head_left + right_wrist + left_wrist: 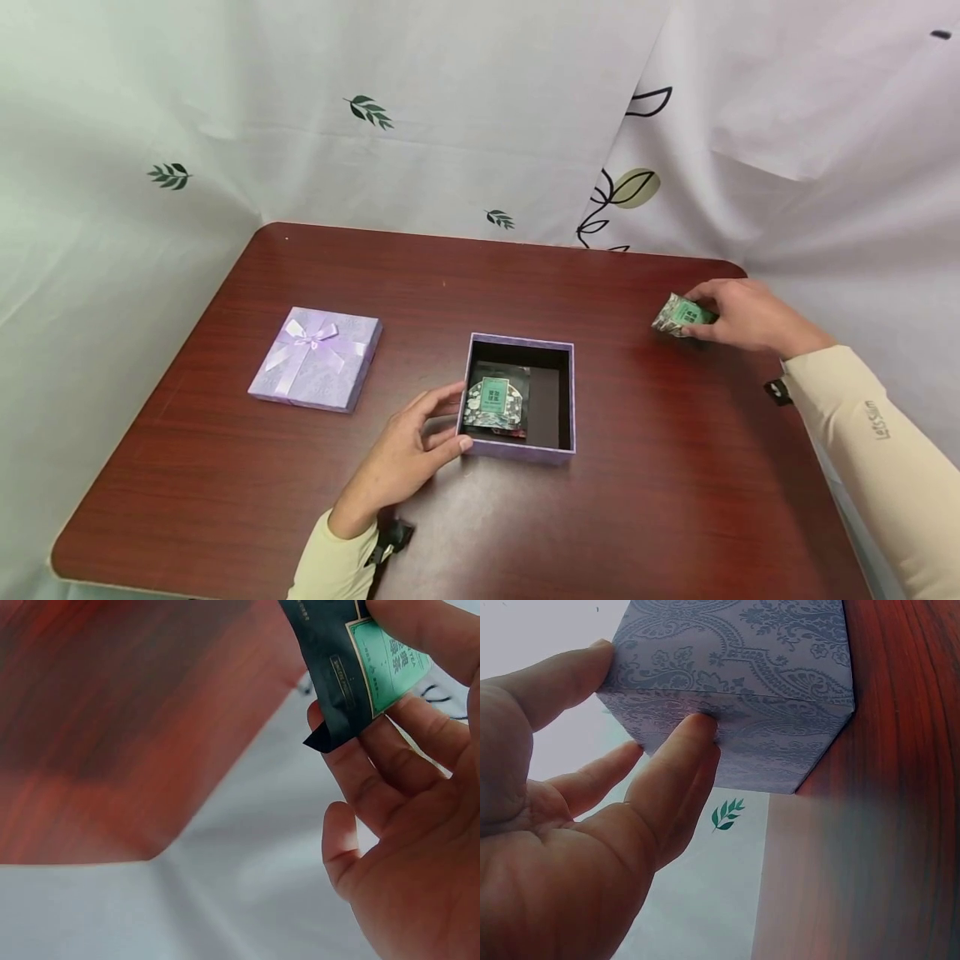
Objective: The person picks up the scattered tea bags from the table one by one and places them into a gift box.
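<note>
A purple gift box (517,451) with a dark inside stands lidless on the table. Inside, against its left wall, lies a tea sachet (495,400) with a green label, over another packet whose edge barely shows. My left hand (408,454) rests at the box's left side, fingers fairly straight and fingertips touching the patterned outer wall (735,645), thumb at the front left corner. Out at the table's right edge, my right hand (742,317) pinches another tea sachet (681,315) between thumb and fingers. The right wrist view shows this sachet's dark foil and green label (386,664).
A lilac box lid (315,358) with a ribbon bow lies on the left of the reddish-brown wooden table (225,483). White cloth (465,108) with printed leaves hangs behind the table and along its sides.
</note>
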A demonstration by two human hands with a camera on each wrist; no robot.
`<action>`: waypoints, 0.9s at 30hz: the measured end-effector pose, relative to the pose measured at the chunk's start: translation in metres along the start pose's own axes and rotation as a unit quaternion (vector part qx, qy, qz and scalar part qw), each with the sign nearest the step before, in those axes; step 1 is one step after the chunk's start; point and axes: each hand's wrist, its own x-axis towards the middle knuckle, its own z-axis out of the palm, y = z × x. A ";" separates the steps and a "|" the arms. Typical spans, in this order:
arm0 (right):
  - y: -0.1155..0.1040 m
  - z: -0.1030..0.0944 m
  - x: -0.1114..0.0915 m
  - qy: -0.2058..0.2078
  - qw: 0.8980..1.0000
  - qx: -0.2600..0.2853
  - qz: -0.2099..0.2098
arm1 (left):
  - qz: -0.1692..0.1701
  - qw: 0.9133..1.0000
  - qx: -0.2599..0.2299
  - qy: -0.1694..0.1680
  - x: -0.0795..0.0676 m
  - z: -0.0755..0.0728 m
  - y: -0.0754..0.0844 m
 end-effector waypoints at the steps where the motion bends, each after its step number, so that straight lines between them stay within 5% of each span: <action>1: -0.006 -0.002 0.001 0.005 1.000 -0.001 -0.005 | -0.001 1.000 0.000 0.000 0.000 0.000 0.000; 27: -0.143 -0.015 0.015 0.023 0.981 -0.010 -0.190 | 0.005 1.000 -0.004 0.000 0.001 0.000 -0.002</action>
